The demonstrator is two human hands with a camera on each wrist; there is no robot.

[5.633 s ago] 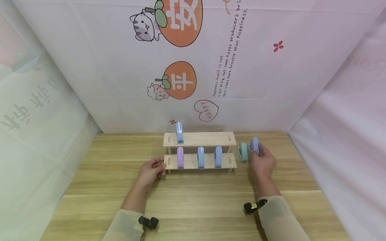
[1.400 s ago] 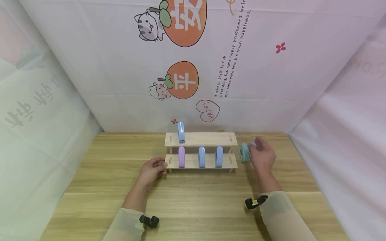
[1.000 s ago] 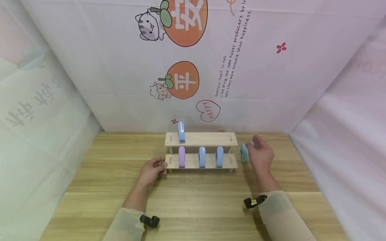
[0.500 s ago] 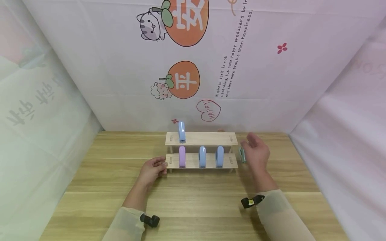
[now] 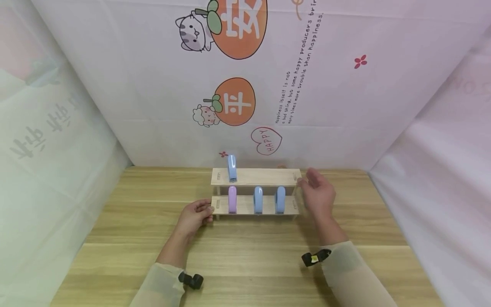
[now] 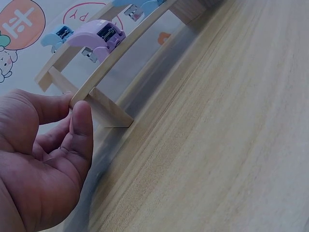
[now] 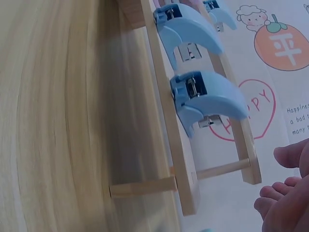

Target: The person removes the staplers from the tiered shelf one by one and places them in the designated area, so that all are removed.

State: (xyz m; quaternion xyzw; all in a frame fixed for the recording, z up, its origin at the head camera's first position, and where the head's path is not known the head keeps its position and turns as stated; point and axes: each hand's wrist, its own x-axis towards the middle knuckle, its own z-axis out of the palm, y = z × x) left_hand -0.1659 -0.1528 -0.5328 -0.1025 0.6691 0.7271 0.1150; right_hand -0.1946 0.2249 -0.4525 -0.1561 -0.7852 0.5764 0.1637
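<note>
A two-tier wooden rack [image 5: 245,206] stands on the table. My left hand [image 5: 195,217] pinches the front left corner of its lower tier between thumb and fingers, shown closely in the left wrist view. On that tier sit a purple stapler-like tool [image 5: 232,199] and two blue stapler-like tools [image 7: 212,94], all with curved handles. Another blue stapler-like tool [image 5: 232,168] stands at the left of the upper tier. My right hand [image 5: 319,194] is beside the rack's right end, its thumb and fingers apart with nothing between them. It hides the teal and periwinkle ones in the head view.
A wooden table [image 5: 245,264] carries the rack. A white printed cloth [image 5: 326,140] hangs behind it, with more white cloth [image 5: 433,170] along both sides. In the right wrist view, a sliver of blue-green plastic [image 7: 206,230] shows at the bottom edge.
My right hand let go of the periwinkle tool beside the teal one, then moved left over them to the rack's right end. My left hand keeps its hold on the rack's corner.
</note>
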